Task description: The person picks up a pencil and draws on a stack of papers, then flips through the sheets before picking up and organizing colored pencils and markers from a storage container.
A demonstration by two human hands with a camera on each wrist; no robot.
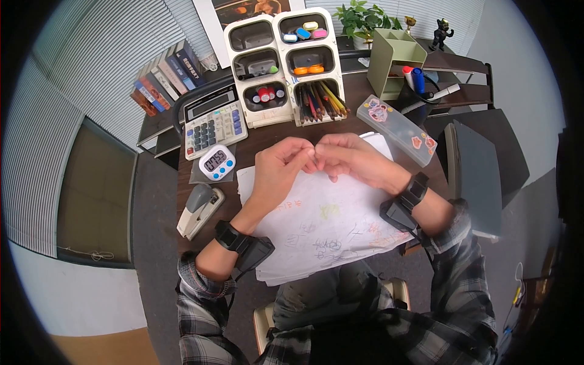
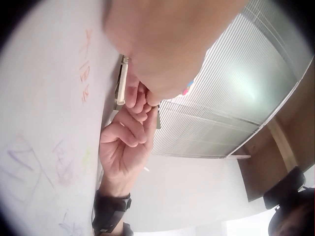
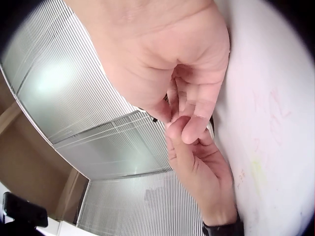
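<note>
My left hand [image 1: 281, 171] and right hand [image 1: 360, 161] meet at the fingertips over the far part of a white paper sheet [image 1: 304, 255] with coloured scribbles. Thumbs and forefingers are bent together. In the left wrist view the right hand [image 2: 123, 150] shows its palm side, fingers curled against the left fingertips. From the right wrist view, the left hand [image 3: 209, 179] touches the right fingers [image 3: 199, 110]. Whatever may lie between the fingertips is hidden, so I cannot tell if they pinch something small.
Behind the hands stands a white organizer [image 1: 286, 72] with coloured pencils [image 1: 317, 102]. To the left are a calculator [image 1: 216, 131], a timer [image 1: 216, 162] and a stapler [image 1: 201, 210]. A clear pencil case [image 1: 398, 131] and green holder [image 1: 389, 64] are at right.
</note>
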